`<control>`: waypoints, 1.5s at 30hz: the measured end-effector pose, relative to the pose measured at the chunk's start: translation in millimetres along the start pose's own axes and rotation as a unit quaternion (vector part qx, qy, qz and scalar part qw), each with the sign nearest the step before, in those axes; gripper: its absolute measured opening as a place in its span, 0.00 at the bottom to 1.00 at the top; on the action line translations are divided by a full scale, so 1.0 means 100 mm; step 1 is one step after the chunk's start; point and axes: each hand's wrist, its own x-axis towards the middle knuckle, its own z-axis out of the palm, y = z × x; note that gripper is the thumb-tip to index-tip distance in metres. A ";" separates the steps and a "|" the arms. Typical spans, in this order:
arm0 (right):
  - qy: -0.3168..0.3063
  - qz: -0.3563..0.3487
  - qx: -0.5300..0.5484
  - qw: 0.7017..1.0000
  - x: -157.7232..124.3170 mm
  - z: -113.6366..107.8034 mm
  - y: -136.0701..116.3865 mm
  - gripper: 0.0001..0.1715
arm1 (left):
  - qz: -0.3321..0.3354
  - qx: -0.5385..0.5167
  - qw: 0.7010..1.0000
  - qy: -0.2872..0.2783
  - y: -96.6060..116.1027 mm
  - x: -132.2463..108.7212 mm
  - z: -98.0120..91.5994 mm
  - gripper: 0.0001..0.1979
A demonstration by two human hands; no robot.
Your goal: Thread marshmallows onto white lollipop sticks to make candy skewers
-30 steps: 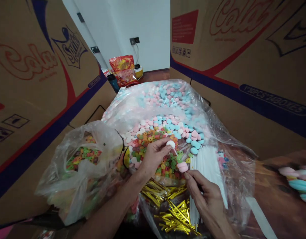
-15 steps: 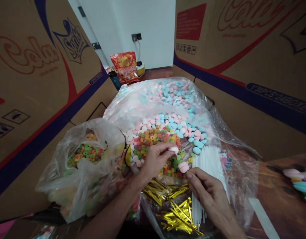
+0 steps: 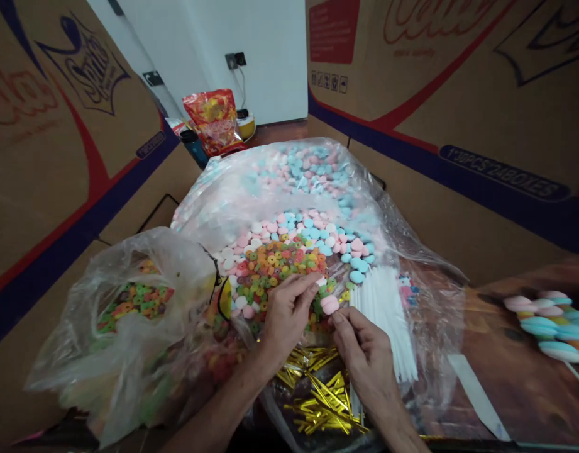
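My left hand [image 3: 289, 314] pinches a small white marshmallow [image 3: 321, 282] between thumb and fingers, above the loose candy. Just right of it, a pink grooved marshmallow [image 3: 329, 305] stands at the fingertips of my right hand [image 3: 364, 349]. That hand's fingers are closed just below the pink piece, seemingly on a thin stick that the hand mostly hides. Under both hands lie colourful ring gummies [image 3: 282, 258], ringed by loose pink, white and blue marshmallows [image 3: 358, 264]. White sticks [image 3: 386, 321] lie in a bundle beside my right hand, and gold twist ties [image 3: 324, 402] lie nearer me.
On the left slumps a clear bag of ring gummies [image 3: 138, 302]. Behind is a large clear bag of marshmallows [image 3: 312, 167]. Tall cardboard boxes [image 3: 129, 176] [image 3: 412, 138] flank the table. Assembled marshmallow sticks [image 3: 551, 327] lie at right, past a white strip [image 3: 480, 396].
The view has turned right, so everything shifts left in the picture. My hands have come closer together, bringing the white marshmallow nearer the pink one. Both grips stay closed.
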 end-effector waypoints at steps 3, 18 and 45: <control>0.006 -0.013 -0.011 1.000 0.04 -0.02 -0.01 0.22 | 0.000 -0.014 1.000 -0.020 0.05 -0.01 0.08 0.13; 0.227 -0.040 -0.117 0.966 0.09 -0.68 0.11 0.21 | 0.223 0.328 0.883 -0.250 0.02 0.85 0.61 0.17; 0.231 -0.059 -0.127 0.963 0.09 -0.64 0.06 0.20 | 0.146 0.306 0.906 -0.253 0.12 0.79 0.85 0.06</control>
